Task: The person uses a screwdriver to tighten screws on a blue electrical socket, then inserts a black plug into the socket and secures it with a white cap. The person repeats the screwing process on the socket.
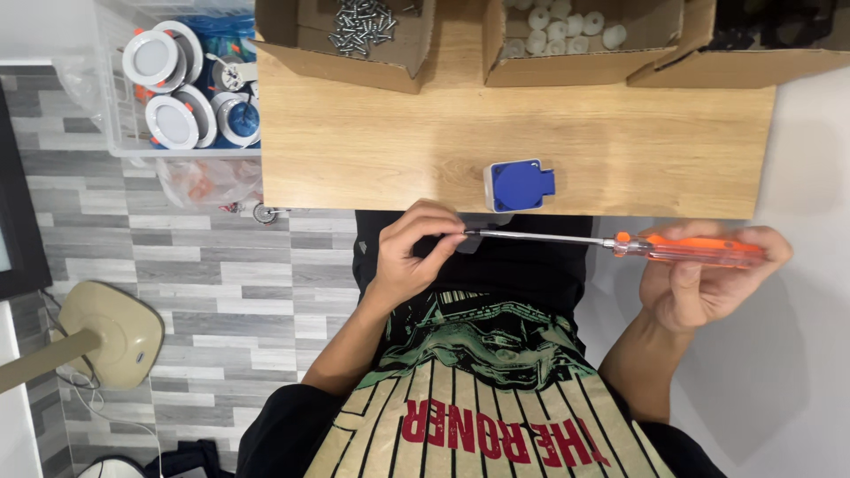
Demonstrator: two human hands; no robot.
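Seen from the head camera, the right hand [699, 283] is wrapped tight around the orange handle of a screwdriver [620, 242], held level just off the near edge of a wooden table [372, 142]. Its metal shaft runs across to the left hand [412, 252], whose fingertips [452, 237] pinch together at the tip; anything between them is too small to tell. Just beyond the shaft, a blue and grey socket [518, 185] sits on the table edge. Farther beyond stand cardboard boxes, one of screws [361, 25], one of white caps [558, 26].
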